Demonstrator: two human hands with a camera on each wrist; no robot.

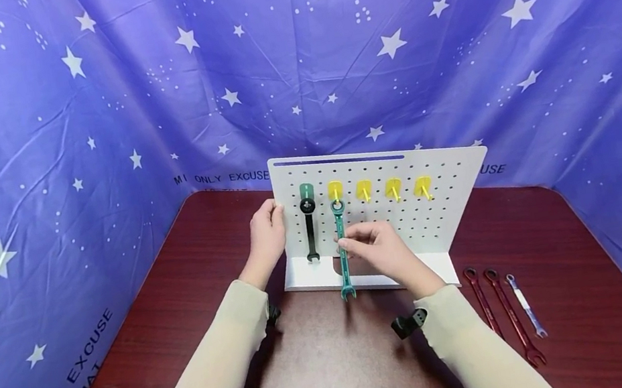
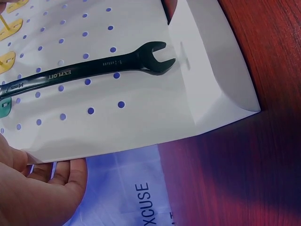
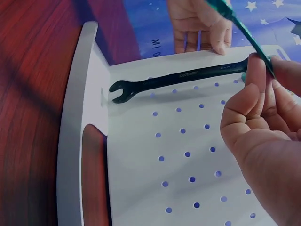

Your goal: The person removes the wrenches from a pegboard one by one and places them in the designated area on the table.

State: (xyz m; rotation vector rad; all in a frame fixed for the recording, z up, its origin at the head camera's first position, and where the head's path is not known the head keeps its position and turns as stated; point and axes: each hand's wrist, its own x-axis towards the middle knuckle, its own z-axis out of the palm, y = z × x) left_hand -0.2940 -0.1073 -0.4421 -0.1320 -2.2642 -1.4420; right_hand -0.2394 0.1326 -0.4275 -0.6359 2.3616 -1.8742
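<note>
A green combination wrench hangs upright in front of the white pegboard, pinched at its middle between the thumb and fingers of my right hand. Its ring end overlaps the second hook, a yellow one, in the head view. My left hand grips the board's left edge, thumb in front and fingers behind, as the left wrist view shows. Beside the green wrench, a black combination wrench hangs by its ring end from the green hook, open end down.
Several more yellow hooks line the board to the right. On the dark red table, right of the board, lie two red wrenches and a smaller silver wrench. A purple star-patterned cloth surrounds the table.
</note>
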